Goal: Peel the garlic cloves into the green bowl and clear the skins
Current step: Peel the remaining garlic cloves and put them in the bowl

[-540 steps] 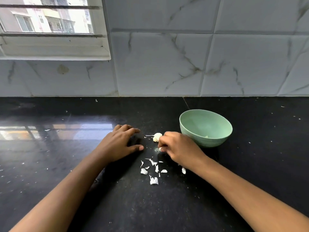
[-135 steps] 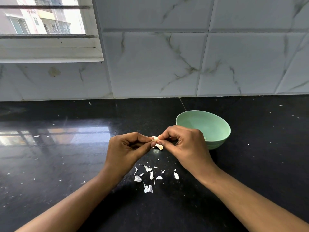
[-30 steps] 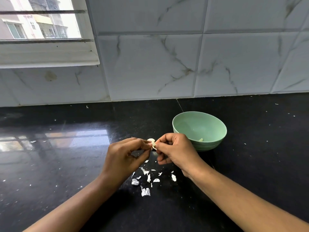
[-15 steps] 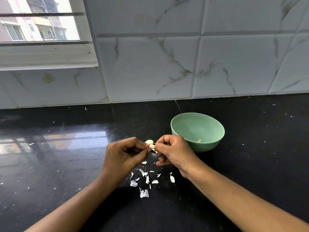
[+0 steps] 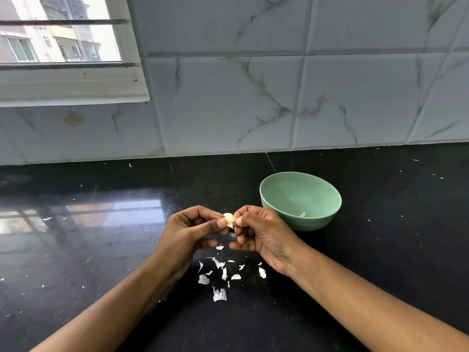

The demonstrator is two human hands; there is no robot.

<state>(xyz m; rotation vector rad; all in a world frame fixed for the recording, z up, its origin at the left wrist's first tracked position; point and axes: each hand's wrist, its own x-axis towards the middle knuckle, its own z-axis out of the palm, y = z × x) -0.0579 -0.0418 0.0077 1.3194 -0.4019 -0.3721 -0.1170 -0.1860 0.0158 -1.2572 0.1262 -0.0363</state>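
Observation:
A pale garlic clove (image 5: 228, 219) is pinched between the fingertips of both hands, above the black counter. My left hand (image 5: 189, 235) grips it from the left and my right hand (image 5: 261, 235) from the right. A thin strip of skin sticks out to the clove's left. The green bowl (image 5: 327, 201) stands just right of my right hand, with one peeled clove (image 5: 302, 214) at its bottom. Several white garlic skins (image 5: 223, 273) lie scattered on the counter below my hands.
The black glossy counter (image 5: 101, 250) runs back to a marble-tiled wall (image 5: 253, 97). A window (image 5: 61, 41) sits at the upper left. Tiny white flecks dot the counter to the left and far right.
Eighteen seconds ago both hands lay on the counter by the garlic; now they hold a clove lifted between them. Over the last second the hands stay together, working at the clove.

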